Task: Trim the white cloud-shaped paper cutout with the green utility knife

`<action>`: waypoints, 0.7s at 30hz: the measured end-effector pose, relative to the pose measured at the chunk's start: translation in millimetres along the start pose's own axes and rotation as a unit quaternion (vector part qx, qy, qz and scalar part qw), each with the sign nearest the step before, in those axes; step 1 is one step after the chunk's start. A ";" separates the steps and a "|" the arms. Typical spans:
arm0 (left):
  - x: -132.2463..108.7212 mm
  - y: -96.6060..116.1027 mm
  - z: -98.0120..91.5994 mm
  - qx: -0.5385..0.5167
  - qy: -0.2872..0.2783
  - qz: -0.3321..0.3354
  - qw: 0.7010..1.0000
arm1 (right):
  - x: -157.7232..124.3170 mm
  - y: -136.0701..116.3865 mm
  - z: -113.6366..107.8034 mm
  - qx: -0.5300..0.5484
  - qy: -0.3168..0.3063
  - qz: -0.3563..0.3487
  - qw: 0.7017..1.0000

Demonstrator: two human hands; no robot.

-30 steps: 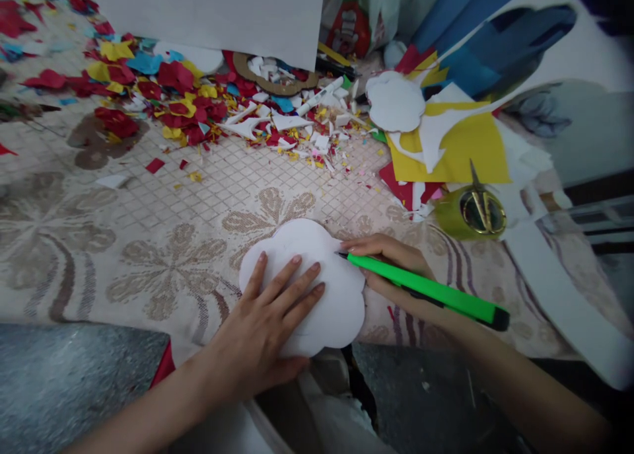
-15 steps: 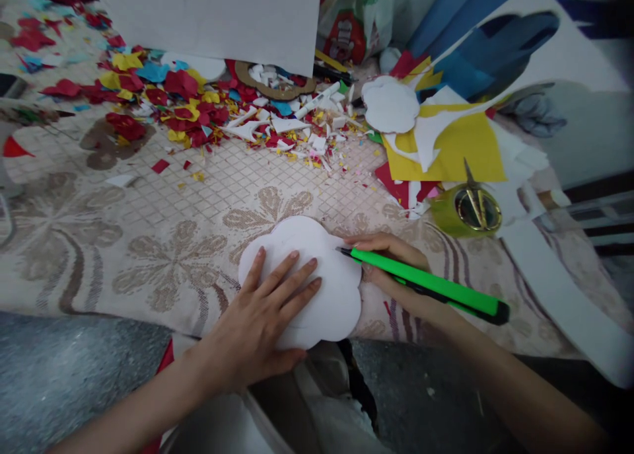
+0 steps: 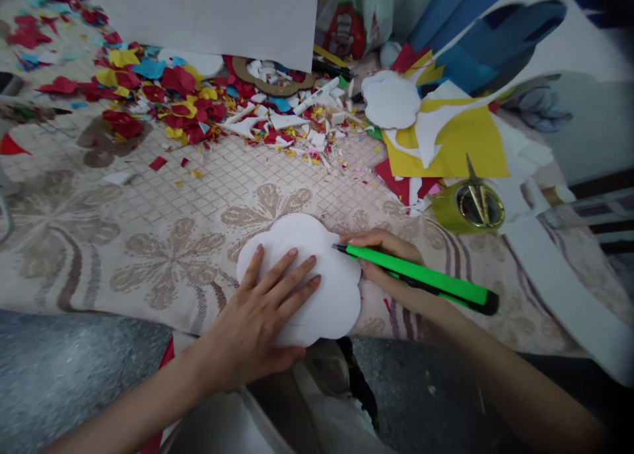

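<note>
My left hand (image 3: 255,325) lies spread flat on one white cloud cutout (image 3: 341,294) at the counter's (image 3: 148,236) near edge, my right hand (image 3: 391,269) grips one green knife (image 3: 421,282) with its tip on that cutout's rim, and a second cloud (image 3: 391,100), one tape roll (image 3: 444,217) and a scrap heap (image 3: 198,104) lie beyond.

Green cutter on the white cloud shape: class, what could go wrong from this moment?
1. The left hand lies flat on the white cloud shape, fingers close to the tip of the green cutter in the right hand's grip; a slip could nick them.
2. Only the patterned tablecloth shows under the shape, so the blade could slice it.
</note>
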State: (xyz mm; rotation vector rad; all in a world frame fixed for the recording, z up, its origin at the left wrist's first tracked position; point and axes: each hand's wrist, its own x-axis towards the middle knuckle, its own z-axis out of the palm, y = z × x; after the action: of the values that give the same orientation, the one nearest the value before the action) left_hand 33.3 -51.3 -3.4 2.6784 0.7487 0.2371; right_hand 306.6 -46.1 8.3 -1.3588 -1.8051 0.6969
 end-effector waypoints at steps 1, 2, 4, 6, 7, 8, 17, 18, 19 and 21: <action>0.0 -0.1 0.4 0.000 -0.001 0.000 1.000 | 0.0 0.5 -0.3 0.005 -0.006 -0.006 1.000; 0.1 -0.4 0.9 0.000 -0.001 0.000 1.000 | -0.3 0.8 -1.0 0.013 -0.016 -0.015 1.000; 0.2 -1.2 1.9 0.001 0.001 0.002 1.000 | -1.6 0.8 -3.2 0.023 -0.038 -0.033 0.998; 0.4 -2.0 2.6 0.001 0.005 0.006 1.000 | -4.1 0.5 -5.5 0.024 -0.042 -0.040 0.998; 0.5 -2.2 2.8 0.000 0.007 0.008 1.000 | -5.8 0.3 -6.1 0.023 -0.036 -0.037 0.998; 0.6 -2.2 2.7 -0.001 0.007 0.009 1.000 | -7.8 0.3 -6.5 0.022 -0.032 -0.030 0.999; 0.8 -0.6 0.6 -0.014 0.002 -0.005 1.000 | -18.7 2.3 -2.5 0.054 -0.014 0.035 0.998; 0.5 -0.9 0.6 -0.017 0.003 -0.005 1.000 | -18.5 2.5 -2.5 0.057 -0.019 0.037 0.998; 0.3 -1.3 0.6 -0.019 0.005 -0.004 1.000 | -18.1 2.6 -2.5 0.059 -0.022 0.039 0.997; -0.3 -1.8 0.5 -0.017 0.007 -0.003 1.000 | -17.6 2.5 -2.4 0.057 -0.021 0.046 0.997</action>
State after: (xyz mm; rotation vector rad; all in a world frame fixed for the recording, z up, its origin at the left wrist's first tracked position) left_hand 32.4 -50.2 -4.6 2.6440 0.7511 0.2652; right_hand 312.5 -62.3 3.3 -1.3665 -1.7179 0.8695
